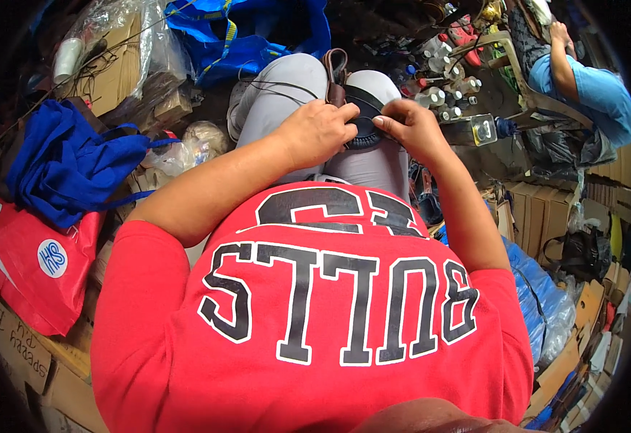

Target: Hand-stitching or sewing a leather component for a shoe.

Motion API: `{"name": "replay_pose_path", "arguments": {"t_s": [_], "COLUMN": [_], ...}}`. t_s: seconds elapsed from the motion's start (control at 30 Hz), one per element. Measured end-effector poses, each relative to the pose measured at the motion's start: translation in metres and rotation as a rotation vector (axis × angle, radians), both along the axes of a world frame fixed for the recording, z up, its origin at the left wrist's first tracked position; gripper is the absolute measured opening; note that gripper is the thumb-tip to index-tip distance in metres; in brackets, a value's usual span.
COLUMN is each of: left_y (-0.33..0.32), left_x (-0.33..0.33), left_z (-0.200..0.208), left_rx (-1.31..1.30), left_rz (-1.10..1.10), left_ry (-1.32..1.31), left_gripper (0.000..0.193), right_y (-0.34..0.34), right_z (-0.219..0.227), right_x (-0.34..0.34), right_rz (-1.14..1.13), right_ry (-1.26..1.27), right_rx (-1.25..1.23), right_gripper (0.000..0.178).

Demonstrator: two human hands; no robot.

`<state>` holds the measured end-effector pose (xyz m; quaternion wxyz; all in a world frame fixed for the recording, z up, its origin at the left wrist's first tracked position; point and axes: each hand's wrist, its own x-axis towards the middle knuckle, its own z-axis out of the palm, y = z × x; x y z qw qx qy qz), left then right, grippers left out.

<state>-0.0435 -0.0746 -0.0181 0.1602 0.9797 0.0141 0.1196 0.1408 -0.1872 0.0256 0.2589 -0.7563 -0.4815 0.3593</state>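
Note:
On my lap, between my grey-clad knees [286,97], lies a black rounded piece with a ridged rim [364,128]; its exact kind cannot be made out. My left hand [320,131] is closed at its left side, the fingers curled and partly hiding what they grip. From the other side my right hand [411,130] pinches the piece's edge between thumb and fingers. Just beyond the left fingers, a brown leather-like strap loop [337,63] stands up between the knees. A thin dark cord runs across the left knee.
A large blue bag [254,32] lies ahead. To the left are a dark blue cloth bag [70,155] and a red bag [41,267]. Several plastic bottles [445,94] crowd the right. Farther right, another person in a blue shirt [604,94] sits near cardboard boxes [536,216].

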Motion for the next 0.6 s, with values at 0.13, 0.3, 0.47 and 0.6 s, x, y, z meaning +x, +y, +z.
{"name": "replay_pose_path", "arguments": {"t_s": [0.13,0.3,0.47,0.6], "left_y": [0.01,0.019,0.021,0.027], "left_x": [0.004,0.05,0.07,0.074], "left_z": [0.014,0.011,0.003,0.012], "left_rx": [-0.476,-0.553,-0.608,-0.633], "left_rz": [0.139,0.092,0.027,-0.01], "left_ry": [-0.13,-0.15,0.081,0.176], "left_gripper": [0.02,0.018,0.02,0.021], "right_y": [-0.01,-0.019,-0.036,-0.054], "right_z": [0.004,-0.001,0.01,0.014], "right_x": [0.005,0.005,0.005,-0.002], "right_rz": [-0.047,0.117,0.154,0.051], "right_ry": [-0.072,0.075,-0.013,0.094], "right_rx": [0.075,-0.087,-0.06,0.033], "right_gripper": [0.031,0.03,0.029,0.03]}}
